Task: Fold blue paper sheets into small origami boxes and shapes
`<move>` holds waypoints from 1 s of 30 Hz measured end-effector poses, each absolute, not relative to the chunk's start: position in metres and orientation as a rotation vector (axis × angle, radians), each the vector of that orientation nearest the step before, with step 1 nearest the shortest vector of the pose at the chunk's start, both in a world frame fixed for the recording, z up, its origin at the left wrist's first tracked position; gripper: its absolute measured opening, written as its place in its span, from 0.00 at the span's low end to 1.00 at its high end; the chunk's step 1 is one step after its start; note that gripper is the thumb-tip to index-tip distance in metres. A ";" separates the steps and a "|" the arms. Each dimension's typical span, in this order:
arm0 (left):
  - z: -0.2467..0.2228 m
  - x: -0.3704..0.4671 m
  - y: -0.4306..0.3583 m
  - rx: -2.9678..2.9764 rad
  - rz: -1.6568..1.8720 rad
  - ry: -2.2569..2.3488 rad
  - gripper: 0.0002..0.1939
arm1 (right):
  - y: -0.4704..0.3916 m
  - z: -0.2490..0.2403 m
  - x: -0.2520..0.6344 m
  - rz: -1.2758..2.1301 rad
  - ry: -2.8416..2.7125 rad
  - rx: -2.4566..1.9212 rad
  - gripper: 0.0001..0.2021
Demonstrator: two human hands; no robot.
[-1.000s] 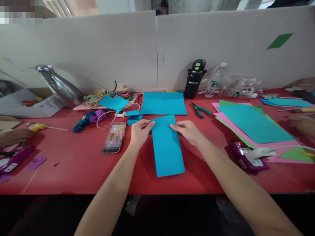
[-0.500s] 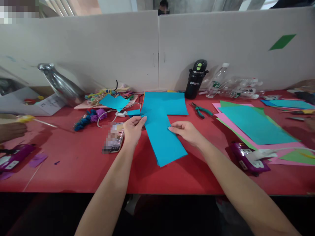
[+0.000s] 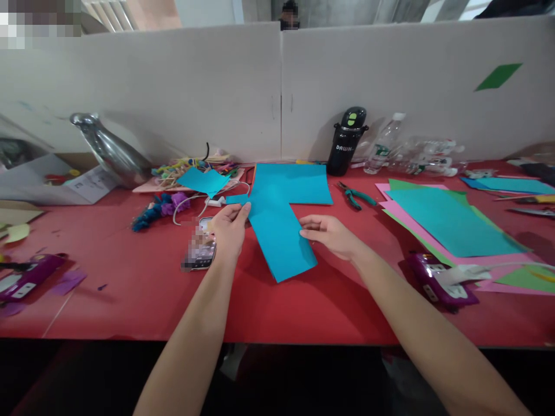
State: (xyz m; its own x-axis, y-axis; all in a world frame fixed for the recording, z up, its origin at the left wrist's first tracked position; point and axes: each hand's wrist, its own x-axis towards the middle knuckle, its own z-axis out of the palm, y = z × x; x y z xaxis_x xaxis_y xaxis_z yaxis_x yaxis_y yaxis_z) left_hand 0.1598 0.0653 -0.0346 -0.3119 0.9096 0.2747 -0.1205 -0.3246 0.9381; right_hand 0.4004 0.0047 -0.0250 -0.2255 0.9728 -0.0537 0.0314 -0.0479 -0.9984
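Two hands over a red bench (image 3: 130,300). One folded blue strip (image 3: 280,240) lying tilted at bench centre, far end overlapping one flat blue sheet (image 3: 299,182). Left hand (image 3: 228,231) at strip's far-left corner, fingers (image 3: 243,211) pressed together, thumb and forefinger pinching the paper edge. Right hand (image 3: 332,234) at strip's right edge, fingers (image 3: 306,234) loosely curled, tips touching the paper; grip underneath hidden, cannot tell if pinching.

One phone (image 3: 199,251) just left of left hand, partly under the wrist. One small blue scrap (image 3: 236,199) just beyond left fingertips. One blue square (image 3: 203,180) far left atop a pile of craft bits (image 3: 173,170). One white cable (image 3: 191,205) looping near phone. One purple-blue tissue bunch (image 3: 158,208) left of cable. One silver vase (image 3: 110,153) lying far left.

One black bottle (image 3: 347,141) far, right of sheet. Clear plastic bottles (image 3: 407,153) beside it, count unclear. One pair of green pliers (image 3: 355,195) between sheet and paper stack. One stack (image 3: 451,222) on right: teal on top, pink and green beneath. Two purple packs: one near right (image 3: 437,283), one near left (image 3: 26,277). One green paper diamond (image 3: 496,76) on the white divider (image 3: 173,86).
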 end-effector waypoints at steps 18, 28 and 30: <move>-0.032 0.151 0.070 1.068 1.740 1.122 0.13 | 0.013 -0.031 0.411 1.082 -1.432 -1.250 0.13; -0.026 0.150 0.067 1.013 1.417 1.233 0.13 | 0.014 -0.020 0.437 1.050 -1.435 -1.266 0.16; -0.025 0.150 0.066 0.965 1.417 1.225 0.12 | 0.009 -0.014 0.443 1.113 -1.615 -1.116 0.23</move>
